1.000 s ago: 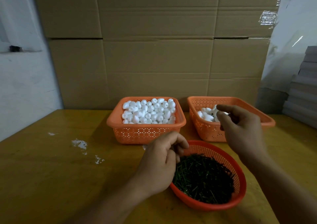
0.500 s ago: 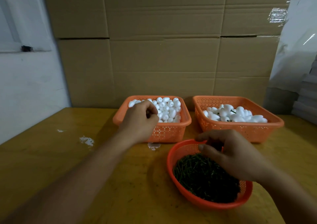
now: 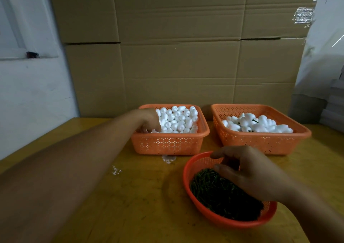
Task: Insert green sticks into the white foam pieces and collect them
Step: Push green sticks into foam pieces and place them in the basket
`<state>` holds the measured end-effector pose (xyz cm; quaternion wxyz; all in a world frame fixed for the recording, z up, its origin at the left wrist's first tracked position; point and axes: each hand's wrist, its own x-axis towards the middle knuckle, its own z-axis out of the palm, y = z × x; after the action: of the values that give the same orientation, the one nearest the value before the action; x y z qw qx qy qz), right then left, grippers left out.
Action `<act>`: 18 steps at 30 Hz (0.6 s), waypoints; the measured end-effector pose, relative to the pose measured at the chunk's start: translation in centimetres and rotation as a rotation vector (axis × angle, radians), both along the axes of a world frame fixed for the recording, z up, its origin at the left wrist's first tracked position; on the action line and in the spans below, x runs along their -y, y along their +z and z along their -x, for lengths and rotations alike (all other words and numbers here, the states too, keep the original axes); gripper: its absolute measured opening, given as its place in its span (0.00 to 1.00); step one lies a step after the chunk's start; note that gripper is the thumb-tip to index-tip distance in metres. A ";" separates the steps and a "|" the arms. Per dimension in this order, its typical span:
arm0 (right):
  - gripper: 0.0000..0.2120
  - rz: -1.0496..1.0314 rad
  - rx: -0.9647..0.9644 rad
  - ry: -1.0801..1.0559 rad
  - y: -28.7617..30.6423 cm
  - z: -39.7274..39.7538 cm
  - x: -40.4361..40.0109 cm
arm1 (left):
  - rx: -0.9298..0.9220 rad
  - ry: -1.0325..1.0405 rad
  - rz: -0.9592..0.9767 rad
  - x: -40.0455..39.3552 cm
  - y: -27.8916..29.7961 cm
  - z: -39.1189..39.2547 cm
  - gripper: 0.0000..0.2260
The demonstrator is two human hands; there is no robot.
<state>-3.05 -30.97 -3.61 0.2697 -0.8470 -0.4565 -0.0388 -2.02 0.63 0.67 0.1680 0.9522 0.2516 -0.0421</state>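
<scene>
An orange basket (image 3: 167, 145) at the back holds several plain white foam pieces (image 3: 178, 119). My left hand (image 3: 149, 120) reaches into its left side, fingers curled down among the pieces with the tips hidden. To its right, a second orange basket (image 3: 260, 142) holds foam pieces with green sticks in them (image 3: 260, 125). In front stands a round red basket (image 3: 188, 168) full of dark green sticks (image 3: 214, 192). My right hand (image 3: 247, 175) hovers over the sticks, fingers curled and thumb touching the pile. I cannot see a stick between its fingers.
Everything stands on a yellow wooden table (image 3: 139, 196). White foam crumbs (image 3: 168, 159) lie in front of the left basket. Stacked cardboard boxes (image 3: 176, 65) wall off the back, a white wall (image 3: 28, 93) the left, grey stacked sheets (image 3: 333, 108) the far right.
My left hand went from the red basket into the foam basket and dipped among the pieces. My right hand left the right basket and came down over the sticks.
</scene>
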 end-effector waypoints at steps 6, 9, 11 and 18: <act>0.17 0.000 -0.010 0.004 -0.1 0.0 0.1 | -0.252 -0.074 -0.252 -0.8 -1.3 -1.7 0.20; 0.18 -0.013 -0.003 0.001 -0.1 0.0 0.1 | -0.292 -0.108 -0.271 -1.0 -1.8 -2.3 0.23; 0.19 -0.010 0.003 0.000 -0.1 0.0 0.1 | -0.298 -0.109 -0.268 -1.3 -1.9 -2.6 0.24; 0.20 -0.001 0.006 0.003 -0.1 0.0 0.1 | -0.325 -0.087 -0.355 -2.6 -3.1 -3.9 0.33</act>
<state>-3.03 -31.09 -3.69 0.2689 -0.8459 -0.4587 -0.0412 1.93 3.23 -2.39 -0.0468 0.9574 0.2376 -0.1571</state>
